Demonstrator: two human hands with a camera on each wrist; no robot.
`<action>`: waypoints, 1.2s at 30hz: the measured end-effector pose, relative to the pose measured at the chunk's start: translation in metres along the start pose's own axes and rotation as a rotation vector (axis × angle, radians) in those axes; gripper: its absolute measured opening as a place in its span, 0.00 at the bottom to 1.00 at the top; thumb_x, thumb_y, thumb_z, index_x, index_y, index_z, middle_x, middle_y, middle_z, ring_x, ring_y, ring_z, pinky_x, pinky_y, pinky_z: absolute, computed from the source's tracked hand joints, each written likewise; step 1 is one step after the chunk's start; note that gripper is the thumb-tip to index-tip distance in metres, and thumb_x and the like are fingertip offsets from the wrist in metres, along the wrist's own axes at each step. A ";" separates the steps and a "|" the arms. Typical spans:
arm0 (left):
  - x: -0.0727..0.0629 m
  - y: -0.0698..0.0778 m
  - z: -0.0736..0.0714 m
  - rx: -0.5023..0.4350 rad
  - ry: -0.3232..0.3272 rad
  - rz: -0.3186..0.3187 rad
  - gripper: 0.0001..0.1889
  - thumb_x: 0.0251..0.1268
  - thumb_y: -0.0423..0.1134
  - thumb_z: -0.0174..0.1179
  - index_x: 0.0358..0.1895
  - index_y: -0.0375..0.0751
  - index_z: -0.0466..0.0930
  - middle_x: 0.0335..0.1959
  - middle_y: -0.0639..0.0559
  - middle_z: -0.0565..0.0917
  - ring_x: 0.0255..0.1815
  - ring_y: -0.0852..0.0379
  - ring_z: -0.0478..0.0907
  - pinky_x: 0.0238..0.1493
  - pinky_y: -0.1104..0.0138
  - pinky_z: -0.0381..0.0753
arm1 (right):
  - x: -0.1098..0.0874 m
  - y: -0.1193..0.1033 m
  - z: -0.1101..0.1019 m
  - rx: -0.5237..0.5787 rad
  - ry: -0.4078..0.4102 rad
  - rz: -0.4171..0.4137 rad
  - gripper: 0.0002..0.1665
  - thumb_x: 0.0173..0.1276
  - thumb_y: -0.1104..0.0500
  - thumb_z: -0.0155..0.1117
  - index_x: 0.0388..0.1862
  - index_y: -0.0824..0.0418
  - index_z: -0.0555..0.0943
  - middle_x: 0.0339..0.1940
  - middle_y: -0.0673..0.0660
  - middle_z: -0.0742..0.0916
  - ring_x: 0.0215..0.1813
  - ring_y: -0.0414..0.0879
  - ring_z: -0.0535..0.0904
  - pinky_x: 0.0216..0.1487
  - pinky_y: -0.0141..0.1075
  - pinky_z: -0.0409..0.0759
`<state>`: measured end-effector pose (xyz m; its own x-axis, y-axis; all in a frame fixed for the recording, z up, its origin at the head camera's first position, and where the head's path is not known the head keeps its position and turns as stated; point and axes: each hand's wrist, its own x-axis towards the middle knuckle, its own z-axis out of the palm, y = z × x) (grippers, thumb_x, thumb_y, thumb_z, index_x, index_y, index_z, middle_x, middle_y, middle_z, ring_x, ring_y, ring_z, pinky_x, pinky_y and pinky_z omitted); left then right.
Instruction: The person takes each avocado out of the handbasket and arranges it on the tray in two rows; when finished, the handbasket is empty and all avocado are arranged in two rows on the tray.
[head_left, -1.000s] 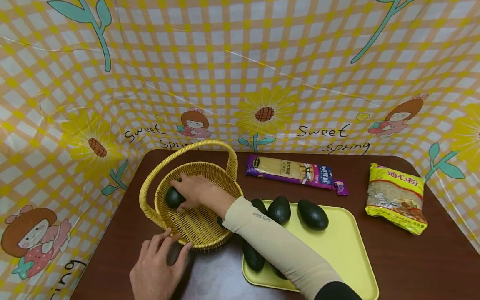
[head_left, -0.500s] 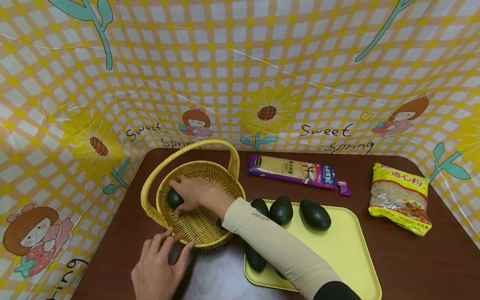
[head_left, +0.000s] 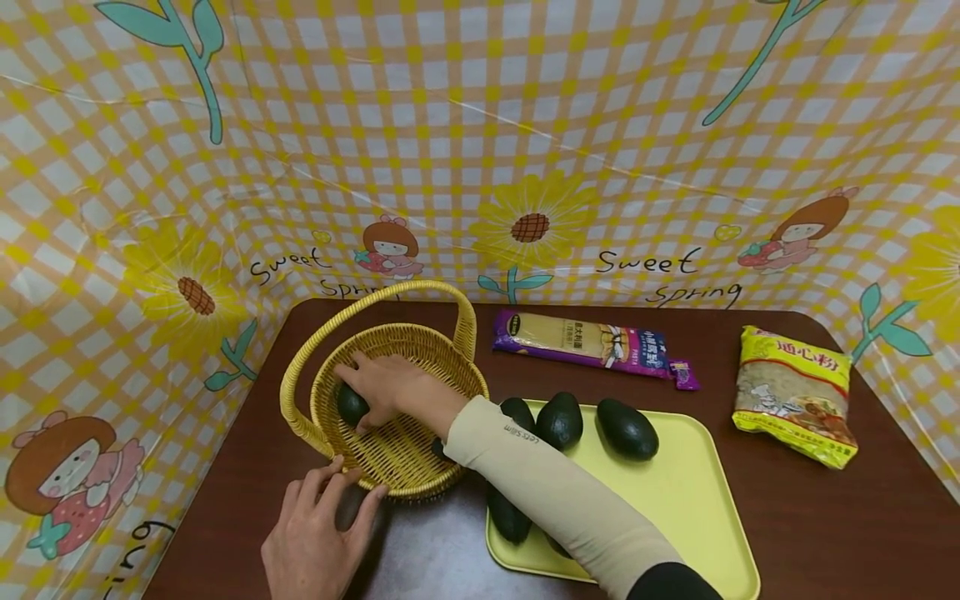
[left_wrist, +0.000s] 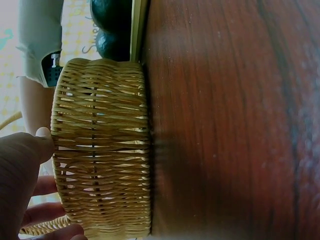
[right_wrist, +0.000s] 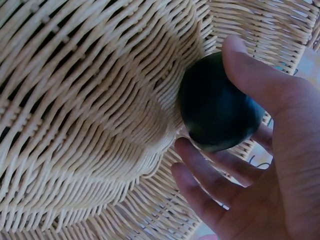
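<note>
Inside a yellow wicker basket (head_left: 408, 479), my right hand (head_left: 390, 387) holds a dark green avocado (head_left: 351, 406) against the left inner wall. The right wrist view shows that avocado (right_wrist: 220, 102) between thumb and fingers, close over the woven bottom. My left hand (head_left: 315, 525) holds the basket's near rim by the handle base; thumb and fingertips of this hand (left_wrist: 20, 165) are at the rim in the left wrist view. A second avocado (head_left: 439, 448) lies in the basket, mostly hidden by the right forearm.
A yellow tray (head_left: 690, 500) right of the basket bears several avocados (head_left: 628, 429), some partly covered by the right sleeve (head_left: 555, 483). Behind the tray lies a purple pasta packet (head_left: 581, 340). Far right is a yellow macaroni bag (head_left: 795, 396). A patterned cloth (head_left: 480, 150) surrounds the table.
The avocado in my right hand has shifted slightly down and right along the basket's inner side, and the fingers have moved with it. My left hand stays at the rim.
</note>
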<state>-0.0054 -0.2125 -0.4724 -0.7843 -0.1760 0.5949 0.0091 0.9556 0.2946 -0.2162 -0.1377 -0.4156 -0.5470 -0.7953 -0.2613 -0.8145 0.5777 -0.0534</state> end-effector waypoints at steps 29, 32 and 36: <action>-0.001 0.002 -0.001 -0.023 0.004 -0.013 0.20 0.48 0.53 0.87 0.38 0.45 0.93 0.46 0.45 0.89 0.35 0.44 0.83 0.15 0.55 0.80 | -0.044 0.005 -0.032 -0.042 0.050 -0.047 0.57 0.69 0.24 0.67 0.89 0.43 0.60 0.80 0.58 0.72 0.53 0.44 0.84 0.65 0.42 0.82; -0.001 0.003 0.000 -0.029 0.007 -0.011 0.20 0.49 0.53 0.86 0.38 0.45 0.93 0.46 0.45 0.89 0.34 0.45 0.83 0.15 0.56 0.79 | -0.050 0.006 -0.031 -0.044 0.071 -0.053 0.54 0.69 0.24 0.68 0.87 0.42 0.63 0.76 0.57 0.74 0.52 0.43 0.84 0.61 0.41 0.83; -0.001 0.003 0.000 -0.035 0.011 -0.015 0.20 0.49 0.54 0.86 0.39 0.46 0.93 0.46 0.46 0.89 0.34 0.45 0.83 0.14 0.57 0.78 | -0.058 0.010 -0.031 -0.026 0.111 -0.074 0.50 0.68 0.26 0.71 0.82 0.44 0.68 0.70 0.56 0.76 0.50 0.43 0.84 0.54 0.38 0.85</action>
<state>-0.0042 -0.2090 -0.4719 -0.7774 -0.1935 0.5986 0.0188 0.9440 0.3295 -0.1987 -0.0916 -0.3716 -0.5019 -0.8520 -0.1488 -0.8575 0.5127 -0.0433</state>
